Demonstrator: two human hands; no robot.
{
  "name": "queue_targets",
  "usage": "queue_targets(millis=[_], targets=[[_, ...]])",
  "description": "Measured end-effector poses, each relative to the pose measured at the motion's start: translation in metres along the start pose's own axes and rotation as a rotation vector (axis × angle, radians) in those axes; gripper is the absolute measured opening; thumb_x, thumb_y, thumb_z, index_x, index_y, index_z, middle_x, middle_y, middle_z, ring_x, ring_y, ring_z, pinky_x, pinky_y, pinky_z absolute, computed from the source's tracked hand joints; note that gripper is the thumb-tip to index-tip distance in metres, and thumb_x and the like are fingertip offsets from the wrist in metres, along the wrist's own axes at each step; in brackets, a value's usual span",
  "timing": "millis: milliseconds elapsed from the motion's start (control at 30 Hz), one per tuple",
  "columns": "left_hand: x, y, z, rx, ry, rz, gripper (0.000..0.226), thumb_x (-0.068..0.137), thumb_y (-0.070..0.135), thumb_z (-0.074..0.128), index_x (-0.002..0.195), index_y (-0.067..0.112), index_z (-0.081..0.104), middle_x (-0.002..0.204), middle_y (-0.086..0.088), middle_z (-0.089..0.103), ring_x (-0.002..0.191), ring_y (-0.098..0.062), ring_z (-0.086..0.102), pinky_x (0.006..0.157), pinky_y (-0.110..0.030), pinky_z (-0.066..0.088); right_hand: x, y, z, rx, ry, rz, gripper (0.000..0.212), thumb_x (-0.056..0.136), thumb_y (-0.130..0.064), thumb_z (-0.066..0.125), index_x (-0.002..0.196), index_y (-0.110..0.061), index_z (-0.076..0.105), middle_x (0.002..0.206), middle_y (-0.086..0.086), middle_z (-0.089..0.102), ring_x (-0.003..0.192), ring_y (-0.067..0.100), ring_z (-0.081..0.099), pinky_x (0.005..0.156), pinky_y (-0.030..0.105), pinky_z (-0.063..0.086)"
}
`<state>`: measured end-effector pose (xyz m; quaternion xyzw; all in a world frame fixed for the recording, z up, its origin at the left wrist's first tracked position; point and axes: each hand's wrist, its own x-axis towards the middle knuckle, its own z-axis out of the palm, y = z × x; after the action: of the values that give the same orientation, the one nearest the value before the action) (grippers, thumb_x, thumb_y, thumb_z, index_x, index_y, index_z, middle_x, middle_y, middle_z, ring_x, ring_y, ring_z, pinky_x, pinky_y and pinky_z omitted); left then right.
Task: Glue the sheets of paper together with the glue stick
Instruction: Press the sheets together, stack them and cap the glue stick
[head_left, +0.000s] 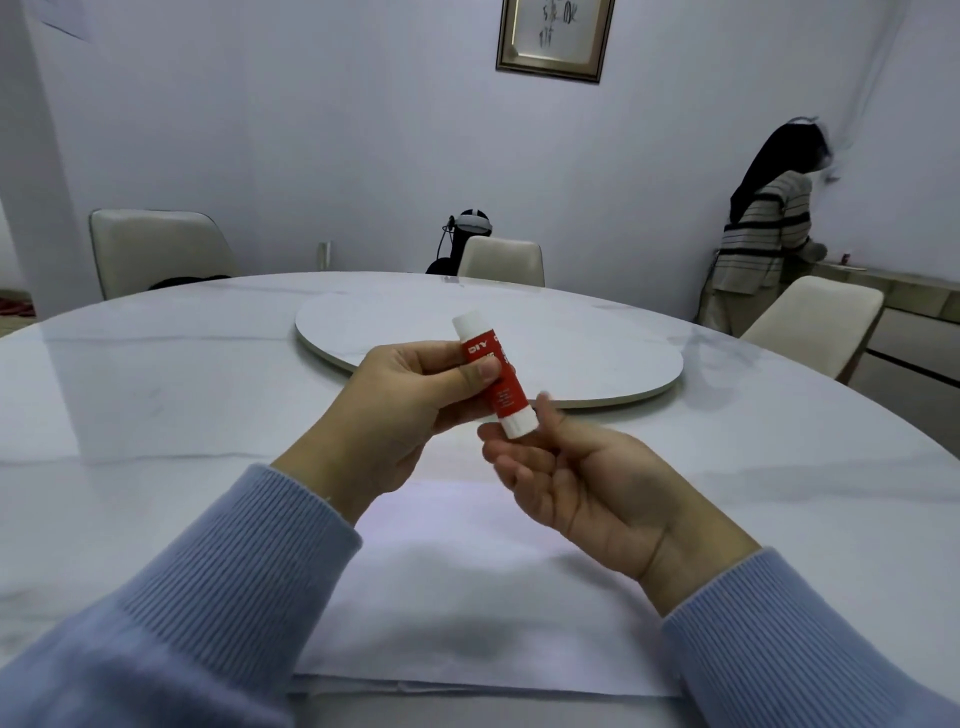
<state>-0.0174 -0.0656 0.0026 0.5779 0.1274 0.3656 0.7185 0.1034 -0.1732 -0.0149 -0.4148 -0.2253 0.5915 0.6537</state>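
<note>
The glue stick (496, 373) is held in the air above the table (156, 395), a red tube with white ends, tilted so its upper white end points toward 11 o'clock and its lower white end toward 5 o'clock. The left hand (410, 400) grips it round the middle, thumb laid across the red label and fingers curled behind. The right hand (576, 483) sits at 5 o'clock from the stick, palm up, its thumb and forefinger closing round the lower white end; whether they truly clamp it or only touch it I cannot tell. The other right fingers are loosely curled.

The paper (483, 613) lies flat on the table directly under both hands, at 6 o'clock from the stick, its near edge showing more than one sheet stacked. Both forearms wear blue ribbed sleeves (218, 597).

At 12 o'clock from the stick a round white turntable (571, 332) rests on the table. Beyond the table edge stand pale chairs (156, 249) at 10, 12 and 2 o'clock. A headset (470, 226) sits on a stand behind the middle chair. A framed picture (556, 36) hangs on the wall at 12 o'clock. At 2 o'clock a person (763, 234) in a striped top stands at a counter, back turned.
</note>
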Motion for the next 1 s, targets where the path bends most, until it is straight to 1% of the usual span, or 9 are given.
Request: queue_targets(millis=[67, 167, 333, 433, 500, 633, 767, 900, 1000], targets=[[-0.0005, 0.0000, 0.0011, -0.002, -0.008, 0.001, 0.020, 0.066, 0.009, 0.065, 0.084, 0.002, 0.070, 0.077, -0.008, 0.075, 0.074, -0.018, 0.072, 0.064, -0.023, 0.059, 0.0022, 0.0010, -0.0001, 0.034, 0.030, -0.085, 0.028, 0.078, -0.016, 0.060, 0.093, 0.007, 0.065, 0.075, 0.016, 0.071, 0.061, 0.020, 0.072, 0.052, 0.020, 0.057], [-0.0008, 0.0002, 0.0023, -0.021, -0.003, 0.014, 0.024, 0.062, 0.011, 0.065, 0.084, 0.002, 0.070, 0.077, -0.009, 0.075, 0.073, -0.018, 0.072, 0.065, -0.024, 0.059, 0.0044, 0.0037, 0.0004, 0.013, 0.032, -0.199, 0.034, 0.063, -0.002, 0.068, 0.096, 0.005, 0.064, 0.078, 0.012, 0.069, 0.064, 0.016, 0.070, 0.064, 0.021, 0.058], [0.0003, 0.0017, 0.0005, -0.059, -0.003, 0.015, 0.025, 0.062, 0.012, 0.065, 0.085, 0.002, 0.069, 0.078, -0.007, 0.075, 0.074, -0.017, 0.072, 0.067, -0.025, 0.060, 0.0007, 0.0002, 0.0032, 0.068, -0.015, -0.101, 0.047, 0.069, -0.027, 0.064, 0.096, 0.011, 0.064, 0.084, 0.024, 0.072, 0.070, 0.028, 0.073, 0.055, 0.025, 0.059], [0.0002, 0.0018, 0.0003, -0.070, -0.010, 0.026, 0.023, 0.063, 0.010, 0.064, 0.084, 0.001, 0.069, 0.077, -0.007, 0.075, 0.073, -0.016, 0.072, 0.066, -0.024, 0.059, 0.0032, 0.0050, 0.0046, 0.064, 0.045, -0.267, 0.026, 0.065, -0.008, 0.065, 0.088, 0.001, 0.061, 0.074, 0.015, 0.073, 0.066, 0.022, 0.073, 0.060, 0.025, 0.059], [0.0005, 0.0014, 0.0006, -0.074, -0.008, 0.029, 0.024, 0.063, 0.010, 0.064, 0.084, 0.001, 0.069, 0.077, -0.007, 0.075, 0.073, -0.017, 0.073, 0.065, -0.024, 0.059, 0.0044, 0.0056, 0.0054, 0.094, 0.073, -0.336, 0.031, 0.061, 0.000, 0.067, 0.090, -0.005, 0.058, 0.075, 0.012, 0.070, 0.068, 0.021, 0.070, 0.068, 0.027, 0.060], [0.0018, 0.0006, -0.0005, -0.073, 0.004, 0.028, 0.024, 0.062, 0.011, 0.064, 0.084, 0.002, 0.069, 0.076, -0.006, 0.075, 0.072, -0.016, 0.073, 0.066, -0.025, 0.060, 0.0021, 0.0025, 0.0055, 0.073, 0.019, -0.142, 0.043, 0.080, -0.028, 0.060, 0.103, 0.009, 0.062, 0.087, 0.023, 0.072, 0.071, 0.027, 0.073, 0.060, 0.026, 0.061], [0.0021, -0.0013, -0.0006, -0.047, 0.002, 0.033, 0.025, 0.062, 0.011, 0.064, 0.085, 0.003, 0.070, 0.077, -0.006, 0.076, 0.074, -0.016, 0.073, 0.068, -0.025, 0.060, 0.0070, 0.0050, 0.0040, 0.107, 0.075, -0.259, 0.016, 0.081, -0.002, 0.060, 0.096, 0.005, 0.060, 0.081, 0.017, 0.070, 0.064, 0.022, 0.072, 0.057, 0.022, 0.058], [0.0032, -0.0008, -0.0028, -0.034, 0.013, 0.031, 0.025, 0.062, 0.010, 0.064, 0.085, 0.003, 0.069, 0.077, -0.006, 0.076, 0.074, -0.016, 0.073, 0.067, -0.025, 0.060, 0.0051, 0.0034, 0.0045, 0.100, 0.047, -0.208, 0.037, 0.071, -0.013, 0.067, 0.104, 0.002, 0.061, 0.095, 0.022, 0.071, 0.076, 0.027, 0.072, 0.073, 0.030, 0.061], [0.0037, -0.0018, -0.0030, -0.040, 0.011, 0.023, 0.026, 0.062, 0.011, 0.065, 0.086, 0.003, 0.069, 0.078, -0.006, 0.076, 0.075, -0.016, 0.073, 0.067, -0.026, 0.060, 0.0050, 0.0039, 0.0057, 0.122, 0.046, -0.153, 0.024, 0.092, -0.013, 0.053, 0.102, 0.007, 0.061, 0.078, 0.021, 0.071, 0.064, 0.024, 0.072, 0.053, 0.023, 0.059]])
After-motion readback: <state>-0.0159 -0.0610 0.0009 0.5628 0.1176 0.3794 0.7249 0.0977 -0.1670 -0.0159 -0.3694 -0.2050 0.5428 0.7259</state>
